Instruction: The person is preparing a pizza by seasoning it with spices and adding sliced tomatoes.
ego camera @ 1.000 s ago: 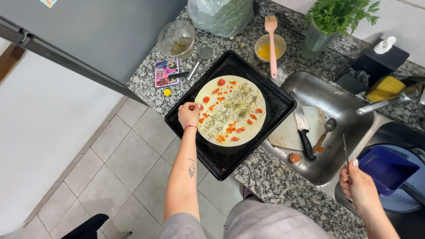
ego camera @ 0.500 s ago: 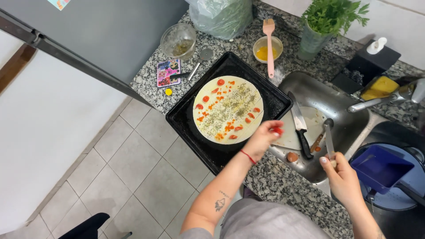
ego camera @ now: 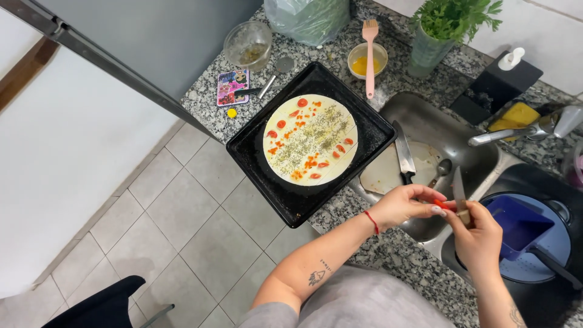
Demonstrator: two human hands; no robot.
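One colourful rectangular packet (ego camera: pixel 232 87) beside black tray (ego camera: pixel 255 159)

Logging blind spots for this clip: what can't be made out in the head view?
- Red piece: pinched by left hand; fingers hide most of it, kind unclear.
- Small knife: handle buried in right hand.
- Sink: near part hidden behind both hands.
- Faucet: cut off at right edge.
- Glass bowl: contents too small to identify.
- Bag: cut off at top edge.
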